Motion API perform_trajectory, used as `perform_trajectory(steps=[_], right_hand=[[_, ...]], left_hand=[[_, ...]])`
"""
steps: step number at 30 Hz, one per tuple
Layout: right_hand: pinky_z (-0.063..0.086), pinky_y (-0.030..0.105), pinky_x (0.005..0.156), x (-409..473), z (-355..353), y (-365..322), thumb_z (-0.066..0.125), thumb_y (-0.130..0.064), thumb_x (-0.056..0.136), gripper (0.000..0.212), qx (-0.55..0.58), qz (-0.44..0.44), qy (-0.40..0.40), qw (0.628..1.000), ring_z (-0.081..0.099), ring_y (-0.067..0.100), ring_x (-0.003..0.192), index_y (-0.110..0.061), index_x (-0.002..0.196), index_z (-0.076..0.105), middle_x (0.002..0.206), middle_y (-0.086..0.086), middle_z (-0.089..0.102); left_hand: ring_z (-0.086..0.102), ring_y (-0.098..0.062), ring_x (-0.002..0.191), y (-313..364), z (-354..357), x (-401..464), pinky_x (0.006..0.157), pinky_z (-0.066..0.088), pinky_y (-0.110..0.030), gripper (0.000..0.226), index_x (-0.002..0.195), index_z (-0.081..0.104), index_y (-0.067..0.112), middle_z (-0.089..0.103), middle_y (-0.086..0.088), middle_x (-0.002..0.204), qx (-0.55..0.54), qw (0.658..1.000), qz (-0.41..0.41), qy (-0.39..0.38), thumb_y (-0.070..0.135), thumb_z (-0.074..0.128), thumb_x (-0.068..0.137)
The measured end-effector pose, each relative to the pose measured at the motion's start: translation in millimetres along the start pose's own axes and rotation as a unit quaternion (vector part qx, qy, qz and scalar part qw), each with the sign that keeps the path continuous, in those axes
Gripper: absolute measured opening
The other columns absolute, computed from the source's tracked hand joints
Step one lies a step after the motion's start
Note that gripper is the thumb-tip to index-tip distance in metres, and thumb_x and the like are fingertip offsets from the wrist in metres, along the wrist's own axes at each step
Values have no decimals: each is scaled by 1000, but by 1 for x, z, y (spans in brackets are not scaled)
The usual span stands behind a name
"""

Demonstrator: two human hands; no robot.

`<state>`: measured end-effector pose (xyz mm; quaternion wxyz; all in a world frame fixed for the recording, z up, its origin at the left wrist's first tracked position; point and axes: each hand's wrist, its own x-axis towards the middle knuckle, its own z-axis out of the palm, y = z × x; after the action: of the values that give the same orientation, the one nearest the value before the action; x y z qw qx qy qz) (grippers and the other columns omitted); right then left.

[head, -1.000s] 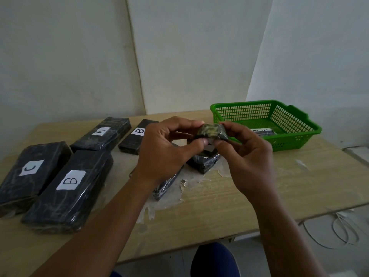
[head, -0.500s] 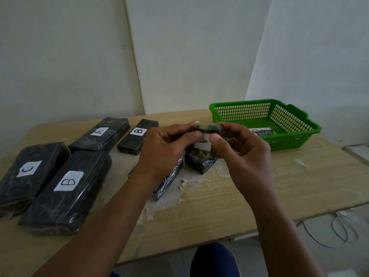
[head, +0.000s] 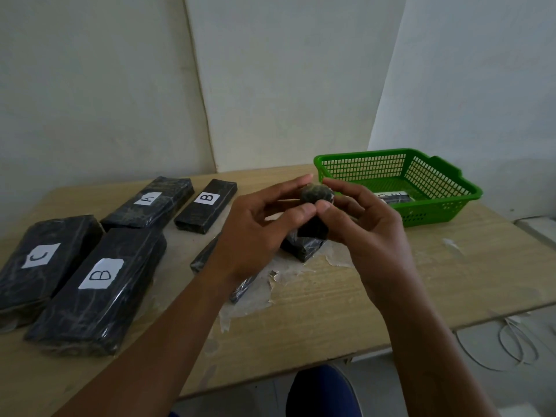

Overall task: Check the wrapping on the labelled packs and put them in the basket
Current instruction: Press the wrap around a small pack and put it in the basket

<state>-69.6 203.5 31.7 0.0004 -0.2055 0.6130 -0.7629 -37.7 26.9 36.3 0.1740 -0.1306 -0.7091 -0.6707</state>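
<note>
Both hands raised over table [head: 346,299]; left hand [head: 255,233] and right hand [head: 364,224] fingers pinch small dark pack [head: 316,195].

Both forearms bare, no sleeves, rings or watch showing

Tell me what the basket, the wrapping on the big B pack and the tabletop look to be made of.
Basket: moulded green plastic by its look, with lattice walls and a smooth, slightly glossy rim.
Big B pack: dark content under clear film, probably plastic wrap; it wrinkles and throws thin highlights. Its label seems to be white paper.
Tabletop: pale wood-grain board, likely laminate or veneer, matt; a thin surface layer is peeling near the middle.
</note>
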Motion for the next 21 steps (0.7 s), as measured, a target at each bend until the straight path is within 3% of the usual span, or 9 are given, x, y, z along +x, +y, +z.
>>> perform_trajectory(steps=[5,7,11,14,18,21], right_hand=[[63,32,86,-1,-3,-4,82,-18,73,46,22,-16,-25,999,78,22,102,-10,116,71,108,2,79],[63,30,83,-2,-1,-5,79,-12,72,45,38,-32,-35,998,78,23,102,-7,116,69,108,1,79],[63,31,83,-4,-1,-4,83,-4,74,45,43,-58,-45,996,77,25,106,-7,117,66,110,2,79],[63,36,87,-4,-1,-2,86,-1,76,45,21,-64,-38,997,75,27,109,-12,116,68,111,5,78],[64,31,81,-4,1,-4,80,-17,75,40,10,-36,-12,999,78,20,99,-12,114,71,104,-2,80],[64,30,81,-4,2,-3,78,-28,78,46,-31,6,-15,999,78,19,100,-16,121,73,109,-1,80]], left_hand=[[75,-11,113,2,-6,0,89,60,-23,45,126,71,21,80,11,114,7,999,43,-5,-6,74,90],[75,-13,112,2,-6,0,86,62,-26,50,124,71,19,80,12,113,10,998,60,-4,-13,74,87],[74,-19,116,-1,-4,-1,92,63,-37,45,122,73,20,78,2,122,17,995,98,7,0,79,82],[74,-18,116,-1,-3,-2,93,63,-36,41,121,74,21,78,3,122,26,994,103,14,8,76,82],[77,-13,107,1,-2,-1,86,64,-29,36,117,77,21,81,7,113,37,997,62,35,-1,77,88],[80,-18,95,5,2,3,73,66,-32,20,109,81,21,83,1,100,9,997,-28,77,9,75,94]])
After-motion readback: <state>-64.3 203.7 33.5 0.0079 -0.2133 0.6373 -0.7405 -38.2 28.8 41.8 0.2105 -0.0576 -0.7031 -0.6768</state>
